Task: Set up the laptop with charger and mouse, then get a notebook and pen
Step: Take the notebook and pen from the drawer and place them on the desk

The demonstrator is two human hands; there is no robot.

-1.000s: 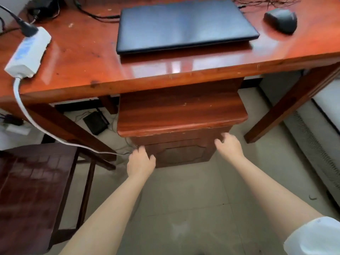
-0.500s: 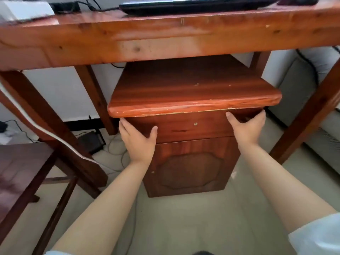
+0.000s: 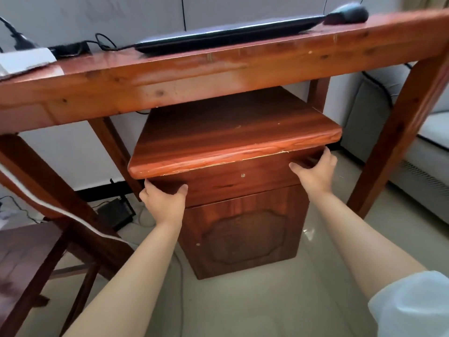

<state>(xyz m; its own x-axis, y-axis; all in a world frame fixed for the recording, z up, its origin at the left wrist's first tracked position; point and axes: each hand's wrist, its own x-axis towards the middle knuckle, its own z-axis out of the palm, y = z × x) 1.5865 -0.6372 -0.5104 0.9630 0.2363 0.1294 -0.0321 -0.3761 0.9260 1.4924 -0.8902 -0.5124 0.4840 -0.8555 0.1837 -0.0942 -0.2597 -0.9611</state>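
Pale sleeve (image 3: 413,305), lower right corner, on the right forearm. Both bare forearms reach forward over the tiled floor (image 3: 255,307).

Left hand (image 3: 165,203): fingers spread, tips tucked up under the overhanging top at the cabinet's left front corner, thumb on the drawer front (image 3: 233,186). Whether it truly grips cannot be told.

Right hand (image 3: 315,173): fingers spread likewise, tips hidden under the overhang at the right front corner.

Small wooden cabinet (image 3: 243,234): stands on the floor beneath the desk, drawer above a carved door panel.

Dark wooden chair (image 3: 26,259): left edge, near the cabinet.

Wooden desk (image 3: 194,79): spans the view above the cabinet.

Laptop (image 3: 226,35): closed, flat on the desk (seen edge-on). Mouse (image 3: 347,13): just beside its right end. Black charger brick (image 3: 70,48): left of the laptop, cable (image 3: 109,45) running to it. White power strip (image 3: 24,59): far left of the desktop.
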